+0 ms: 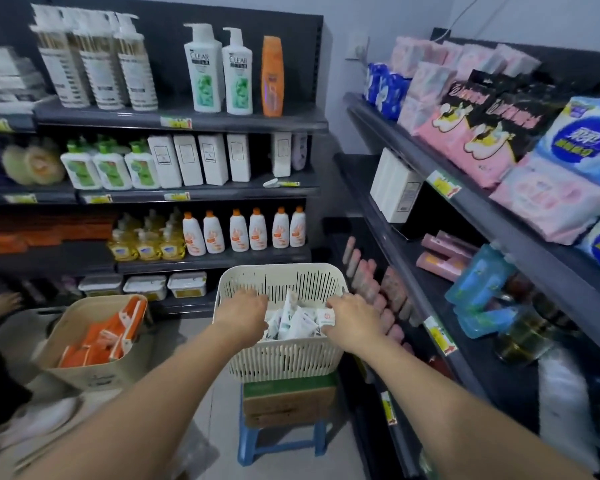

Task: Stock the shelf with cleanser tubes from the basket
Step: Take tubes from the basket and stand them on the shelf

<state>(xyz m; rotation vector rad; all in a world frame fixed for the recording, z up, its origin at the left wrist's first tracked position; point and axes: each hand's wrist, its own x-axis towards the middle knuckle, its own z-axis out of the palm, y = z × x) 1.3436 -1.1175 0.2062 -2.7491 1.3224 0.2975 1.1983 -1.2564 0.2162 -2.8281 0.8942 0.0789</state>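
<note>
A cream slatted basket (281, 358) stands on a cardboard box on a blue stool in the aisle. Inside it lie several white cleanser tubes (297, 323) with green print. Both my hands reach down into the basket. My left hand (241, 315) rests on the tubes at the left side, palm down, its fingers hidden among them. My right hand (352, 318) is at the right side, its fingers closed around the end of a white tube with a red mark (326, 318). The dark shelf (388, 271) at lower right holds rows of pinkish tubes (371, 289).
A beige bin (80, 341) of orange packs sits on the floor at left. Another person's hand (4, 303) shows at the far left edge. Shelves of bottles face me; shelves with pads and blue bottles (478, 282) run along the right.
</note>
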